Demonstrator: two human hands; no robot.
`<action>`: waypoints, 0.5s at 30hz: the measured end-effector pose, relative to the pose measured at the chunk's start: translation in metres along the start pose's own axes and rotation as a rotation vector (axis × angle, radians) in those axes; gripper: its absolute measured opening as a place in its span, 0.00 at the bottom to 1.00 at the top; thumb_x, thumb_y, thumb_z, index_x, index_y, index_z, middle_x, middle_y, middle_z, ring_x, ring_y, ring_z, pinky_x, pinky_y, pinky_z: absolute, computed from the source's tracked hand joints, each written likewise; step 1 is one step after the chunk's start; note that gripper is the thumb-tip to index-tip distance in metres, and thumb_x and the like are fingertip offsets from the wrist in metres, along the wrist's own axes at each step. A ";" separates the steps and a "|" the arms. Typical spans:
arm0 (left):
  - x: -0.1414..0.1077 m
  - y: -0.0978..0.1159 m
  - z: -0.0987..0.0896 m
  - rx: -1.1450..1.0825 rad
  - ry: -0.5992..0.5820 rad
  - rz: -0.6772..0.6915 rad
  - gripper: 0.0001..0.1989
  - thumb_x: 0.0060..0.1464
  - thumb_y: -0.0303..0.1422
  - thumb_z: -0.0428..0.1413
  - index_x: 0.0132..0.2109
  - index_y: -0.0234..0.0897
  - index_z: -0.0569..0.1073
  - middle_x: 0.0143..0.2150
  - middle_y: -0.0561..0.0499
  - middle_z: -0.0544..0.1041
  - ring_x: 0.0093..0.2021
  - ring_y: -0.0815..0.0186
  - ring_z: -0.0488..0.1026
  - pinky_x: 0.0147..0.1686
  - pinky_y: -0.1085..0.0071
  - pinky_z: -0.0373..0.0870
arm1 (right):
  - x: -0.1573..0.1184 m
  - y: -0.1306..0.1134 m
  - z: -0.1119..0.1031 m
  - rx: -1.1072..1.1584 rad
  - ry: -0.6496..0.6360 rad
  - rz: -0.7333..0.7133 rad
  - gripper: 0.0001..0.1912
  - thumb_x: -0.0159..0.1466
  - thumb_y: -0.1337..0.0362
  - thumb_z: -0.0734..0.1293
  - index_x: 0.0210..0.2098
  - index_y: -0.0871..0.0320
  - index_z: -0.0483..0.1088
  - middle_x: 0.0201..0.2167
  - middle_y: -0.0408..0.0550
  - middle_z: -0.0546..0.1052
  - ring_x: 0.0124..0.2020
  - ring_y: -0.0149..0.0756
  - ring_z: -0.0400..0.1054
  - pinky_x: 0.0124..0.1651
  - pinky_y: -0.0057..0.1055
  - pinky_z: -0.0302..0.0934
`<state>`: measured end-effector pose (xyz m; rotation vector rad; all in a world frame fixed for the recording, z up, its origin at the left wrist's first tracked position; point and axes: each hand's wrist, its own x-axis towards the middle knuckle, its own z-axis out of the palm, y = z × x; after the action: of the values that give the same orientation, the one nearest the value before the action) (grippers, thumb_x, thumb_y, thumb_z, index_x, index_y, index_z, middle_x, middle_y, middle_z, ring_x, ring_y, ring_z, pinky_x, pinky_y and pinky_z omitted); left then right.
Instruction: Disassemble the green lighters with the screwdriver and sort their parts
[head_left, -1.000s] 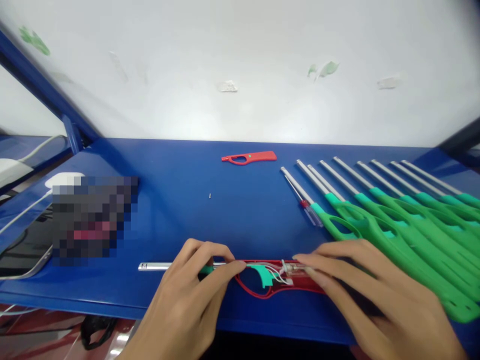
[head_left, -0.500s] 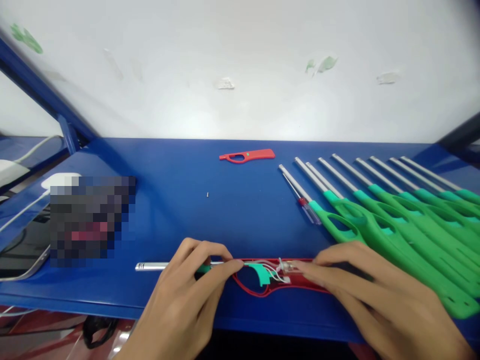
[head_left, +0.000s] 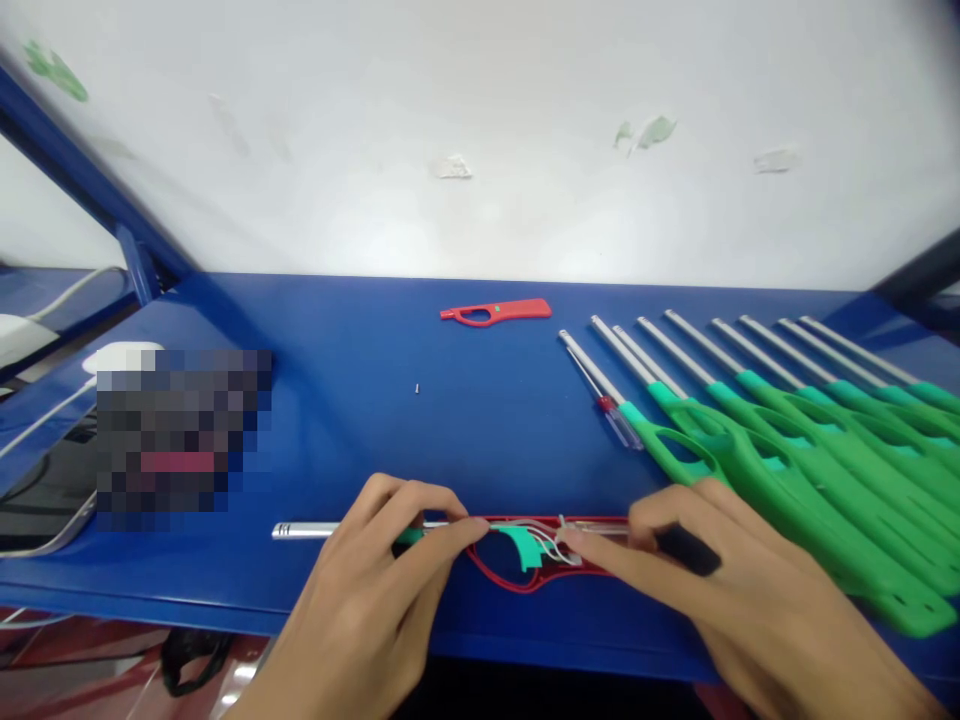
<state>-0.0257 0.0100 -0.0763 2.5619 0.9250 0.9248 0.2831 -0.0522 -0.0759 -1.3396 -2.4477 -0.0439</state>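
Along the front of the blue shelf lies an opened gas lighter with its red half shell [head_left: 504,580] facing up, showing white wires, a green trigger [head_left: 525,547] and a clear part inside. Its silver tube [head_left: 304,530] points left. My left hand [head_left: 375,580] pinches the lighter at the tube's base, where a bit of green shows between the fingers. My right hand [head_left: 720,570] is at the handle end, fingers closed around it, one fingertip pressing the fitting beside the wires. A dark patch [head_left: 688,548] shows between its fingers; I cannot tell what it is.
A red shell half [head_left: 517,309] lies farther back, with a small screw [head_left: 417,389] nearer. To the right, several green lighters [head_left: 817,480] lie in a row beside a screwdriver [head_left: 619,420]. A blurred dark object [head_left: 180,430] and a phone [head_left: 52,500] lie left.
My right hand's fingertip has shifted left along the clear part to the fitting by the wires, and its fingers have parted to show a dark patch. My left hand stays put.
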 end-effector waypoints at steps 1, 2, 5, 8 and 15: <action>0.000 0.000 0.000 0.002 0.002 0.002 0.20 0.73 0.14 0.50 0.60 0.36 0.77 0.54 0.46 0.73 0.51 0.65 0.66 0.47 0.70 0.71 | -0.002 0.000 0.001 0.000 -0.015 0.006 0.46 0.66 0.78 0.59 0.78 0.37 0.57 0.47 0.49 0.74 0.42 0.35 0.72 0.39 0.28 0.70; 0.001 0.000 0.000 0.004 0.002 0.002 0.20 0.73 0.14 0.50 0.60 0.37 0.77 0.53 0.46 0.74 0.51 0.65 0.66 0.47 0.69 0.71 | -0.003 0.000 0.001 -0.002 -0.024 0.010 0.46 0.66 0.78 0.58 0.78 0.37 0.56 0.47 0.49 0.74 0.43 0.35 0.71 0.39 0.28 0.70; 0.001 0.000 0.001 0.016 -0.002 0.001 0.20 0.72 0.14 0.50 0.60 0.37 0.77 0.53 0.46 0.74 0.50 0.64 0.67 0.47 0.69 0.71 | -0.002 0.001 0.001 -0.002 -0.017 0.013 0.46 0.67 0.78 0.58 0.78 0.36 0.56 0.47 0.49 0.73 0.42 0.35 0.71 0.39 0.28 0.68; 0.000 0.000 0.001 0.015 -0.007 -0.003 0.20 0.72 0.14 0.51 0.60 0.37 0.77 0.54 0.46 0.74 0.51 0.64 0.67 0.47 0.68 0.71 | -0.001 0.001 0.001 -0.003 0.005 0.002 0.45 0.67 0.78 0.58 0.78 0.37 0.56 0.46 0.48 0.73 0.41 0.35 0.70 0.38 0.27 0.67; 0.000 0.000 0.000 0.019 -0.023 -0.008 0.20 0.73 0.14 0.50 0.61 0.38 0.76 0.54 0.46 0.73 0.51 0.64 0.67 0.47 0.68 0.71 | 0.002 0.001 0.001 0.004 0.007 -0.002 0.49 0.63 0.80 0.59 0.78 0.37 0.56 0.45 0.47 0.75 0.41 0.35 0.70 0.39 0.28 0.66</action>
<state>-0.0255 0.0098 -0.0767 2.5770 0.9418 0.8865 0.2823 -0.0500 -0.0765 -1.3329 -2.4422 -0.0445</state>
